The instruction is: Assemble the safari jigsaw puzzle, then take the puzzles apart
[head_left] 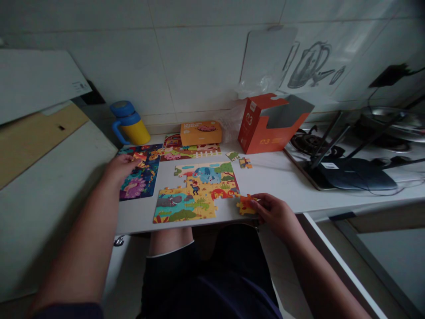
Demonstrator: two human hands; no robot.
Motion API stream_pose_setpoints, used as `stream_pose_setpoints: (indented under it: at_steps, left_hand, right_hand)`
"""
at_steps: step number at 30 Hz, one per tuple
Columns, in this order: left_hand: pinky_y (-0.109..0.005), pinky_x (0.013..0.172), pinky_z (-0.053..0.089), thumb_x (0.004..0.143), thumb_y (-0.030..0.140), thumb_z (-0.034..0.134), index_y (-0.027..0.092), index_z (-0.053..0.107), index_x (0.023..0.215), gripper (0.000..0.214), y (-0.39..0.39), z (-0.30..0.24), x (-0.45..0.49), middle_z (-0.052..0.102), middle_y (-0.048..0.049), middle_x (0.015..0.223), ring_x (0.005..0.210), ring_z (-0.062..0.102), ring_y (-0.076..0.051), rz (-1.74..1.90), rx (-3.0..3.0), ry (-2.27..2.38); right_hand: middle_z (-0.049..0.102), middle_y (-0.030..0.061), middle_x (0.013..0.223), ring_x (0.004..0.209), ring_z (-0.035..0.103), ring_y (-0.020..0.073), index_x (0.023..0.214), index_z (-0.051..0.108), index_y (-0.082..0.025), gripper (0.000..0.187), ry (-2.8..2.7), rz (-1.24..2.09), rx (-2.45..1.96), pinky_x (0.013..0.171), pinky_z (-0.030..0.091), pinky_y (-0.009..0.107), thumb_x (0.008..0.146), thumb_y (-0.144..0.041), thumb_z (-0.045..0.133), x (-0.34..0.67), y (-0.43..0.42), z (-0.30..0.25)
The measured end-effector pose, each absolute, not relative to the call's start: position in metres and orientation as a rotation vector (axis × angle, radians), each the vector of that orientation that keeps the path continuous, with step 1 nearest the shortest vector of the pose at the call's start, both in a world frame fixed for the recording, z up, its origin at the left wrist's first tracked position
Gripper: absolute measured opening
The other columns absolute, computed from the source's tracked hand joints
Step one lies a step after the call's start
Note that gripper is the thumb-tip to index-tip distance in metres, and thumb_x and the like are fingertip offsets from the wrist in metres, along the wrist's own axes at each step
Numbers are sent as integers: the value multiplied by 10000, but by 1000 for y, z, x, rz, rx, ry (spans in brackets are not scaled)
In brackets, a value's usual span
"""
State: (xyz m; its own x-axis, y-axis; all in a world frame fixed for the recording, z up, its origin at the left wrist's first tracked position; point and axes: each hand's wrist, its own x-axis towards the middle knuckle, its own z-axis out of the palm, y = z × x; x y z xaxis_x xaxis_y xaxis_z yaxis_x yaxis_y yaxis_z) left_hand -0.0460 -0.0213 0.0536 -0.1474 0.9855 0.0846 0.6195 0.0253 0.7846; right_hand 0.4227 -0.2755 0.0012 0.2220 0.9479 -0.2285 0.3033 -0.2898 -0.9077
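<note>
A partly assembled animal jigsaw puzzle (202, 188), showing an elephant, a hippo and a crocodile, lies at the counter's front edge with gaps in its outline. My right hand (274, 212) pinches an orange and yellow puzzle piece (246, 205) just right of it, low over the counter. On the left, my left hand (121, 169) is closed at the edge of a dark blue sea-scene puzzle (148, 179), its fingertips on an orange puzzle piece (139, 157). Two loose spots of pieces lie behind: a green puzzle piece (233, 156) and a yellow-blue puzzle piece (245, 163).
A farm puzzle (175, 153) lies at the back under an orange box (201, 134). A blue-yellow bottle (133, 126) stands back left, an open orange-red carton (265, 128) back right. Farther right are a gas stove (302, 141) and a black router-like device (358, 173).
</note>
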Motion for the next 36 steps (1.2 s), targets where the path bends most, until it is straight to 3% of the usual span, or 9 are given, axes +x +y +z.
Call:
stream_pose_setpoints:
  at_steps: [6,10,13,21,28,36]
  left_hand:
    - [-240,635,516,763,470,853,205,558,1129,540,-114,33,34,693,30,830,699,640,-139,1059,1448,1389]
    - [-275,727,583,828,442,811,185,678,961,319,-184,21,97,733,-24,875,771,697,-151,915,1378,1133]
    - [-319,813,618,822,400,820,191,704,1037,322,-214,11,127,771,-53,972,884,745,-191,838,1328,1046]
    - [-422,1011,623,880,309,790,227,699,1271,410,-225,-1,141,800,-97,1179,1077,781,-244,796,1421,955]
    - [-412,952,655,913,277,739,256,751,1283,371,-233,9,151,818,-86,1150,1036,795,-259,697,1613,1026]
    - [-407,998,641,897,332,778,217,719,1308,431,-243,1,160,804,-101,1195,1066,784,-248,828,1325,921]
  right_hand:
    - [718,17,772,508,582,132,1171,712,-204,516,-1246,1042,-1761,463,459,250,905,-644,667,421,-272,6]
    - [707,17,741,503,566,135,1184,716,-205,515,-1288,1013,-1795,452,434,256,919,-642,656,419,-270,8]
    - [715,21,765,531,580,141,1172,715,-209,494,-1270,1025,-1799,468,462,261,912,-626,667,418,-269,9]
    - [723,9,790,535,593,137,1167,702,-218,457,-1268,1046,-1779,471,484,254,914,-597,668,421,-270,4]
    - [699,-2,740,522,574,123,1123,701,-198,476,-1233,1140,-1709,465,449,236,891,-614,697,418,-268,13]
    - [684,-11,736,530,574,128,1150,661,-199,513,-1206,1291,-1549,483,411,244,878,-628,730,407,-270,6]
